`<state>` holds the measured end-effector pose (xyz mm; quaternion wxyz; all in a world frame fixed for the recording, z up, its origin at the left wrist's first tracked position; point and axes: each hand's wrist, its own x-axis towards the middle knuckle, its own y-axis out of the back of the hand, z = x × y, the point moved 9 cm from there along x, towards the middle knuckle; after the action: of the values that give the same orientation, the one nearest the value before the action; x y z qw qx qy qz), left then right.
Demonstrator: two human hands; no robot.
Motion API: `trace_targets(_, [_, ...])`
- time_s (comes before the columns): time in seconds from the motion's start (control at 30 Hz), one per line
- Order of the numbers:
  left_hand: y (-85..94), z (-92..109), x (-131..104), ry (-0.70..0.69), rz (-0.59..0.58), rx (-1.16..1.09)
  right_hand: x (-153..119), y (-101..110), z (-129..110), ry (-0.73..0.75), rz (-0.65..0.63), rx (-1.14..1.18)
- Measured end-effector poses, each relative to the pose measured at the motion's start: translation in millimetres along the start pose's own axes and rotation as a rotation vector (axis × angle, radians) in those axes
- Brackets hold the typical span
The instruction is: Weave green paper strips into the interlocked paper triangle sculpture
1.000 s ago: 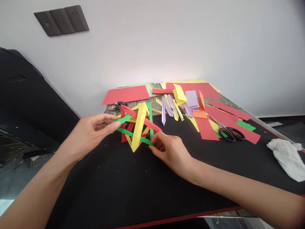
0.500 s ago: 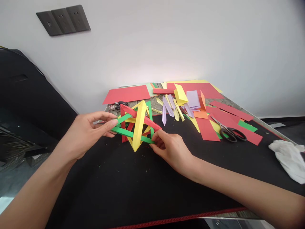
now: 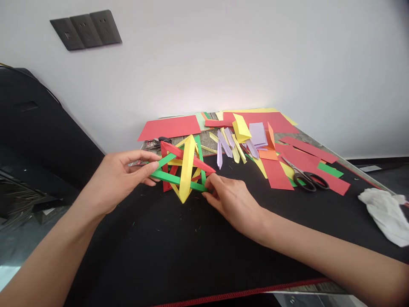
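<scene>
Between my hands is an open paper star model [image 3: 186, 175] of interlocked folded strips in red, yellow and green. My left hand [image 3: 134, 168] pinches the left corner of its green part, thumb in front and fingers behind. My right hand [image 3: 228, 196] grips the lower right green corner between thumb and fingers, near the tip of a red strip. A yellow point faces down at the front, over the black mat [image 3: 198, 256]. Whether the model touches the mat I cannot tell.
Folded purple and yellow strips [image 3: 228, 145] lie behind the model. Scissors [image 3: 308, 179] rest on red and green paper pieces at right. A white cloth [image 3: 383, 213] sits at the far right. Red sheets [image 3: 172, 127] line the back, by the wall with sockets [image 3: 86, 30].
Both hands keep their hold on the paper star model, which has barely shifted. The whole view has moved very slightly.
</scene>
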<state>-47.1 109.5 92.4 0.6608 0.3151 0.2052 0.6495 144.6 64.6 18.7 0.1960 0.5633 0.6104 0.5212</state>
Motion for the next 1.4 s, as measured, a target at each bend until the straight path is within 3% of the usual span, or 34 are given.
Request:
trace_targets(0.13, [-3.8, 8.4, -0.9, -0.041, -0.03, -0.005, -2.6, 18.6, -29.2, 0.145, 0.092, -0.238])
trace_targets(0.37, [-9.5, 15.1, -2.8, -0.059, -0.041, -0.051, 16.3, 24.0, -61.2, 0.271, 0.16, -0.108])
trace_targets(0.5, [-15.3, 20.9, -4.0, -0.089, -0.072, -0.107, 24.8, 22.8, -69.7, 0.272, 0.188, -0.117])
trace_targets(0.9, [-29.0, 36.9, -13.9, -0.119, -0.154, -0.113, 27.6, 19.1, -60.9, 0.151, 0.067, -0.081])
trace_targets(1.03, [-25.2, 40.0, -14.5, -0.155, -0.131, -0.087, 21.9, 22.7, -53.0, 0.123, 0.097, -0.095])
trace_targets(1.23, [-21.3, 42.6, -21.3, -0.286, -0.087, 0.004, 10.6, 31.9, -48.8, 0.175, 0.178, -0.123])
trace_targets(1.4, [-29.0, 50.7, -40.0, -0.558, -0.038, 0.156, 0.0, 39.5, -44.0, 0.224, 0.273, -0.136])
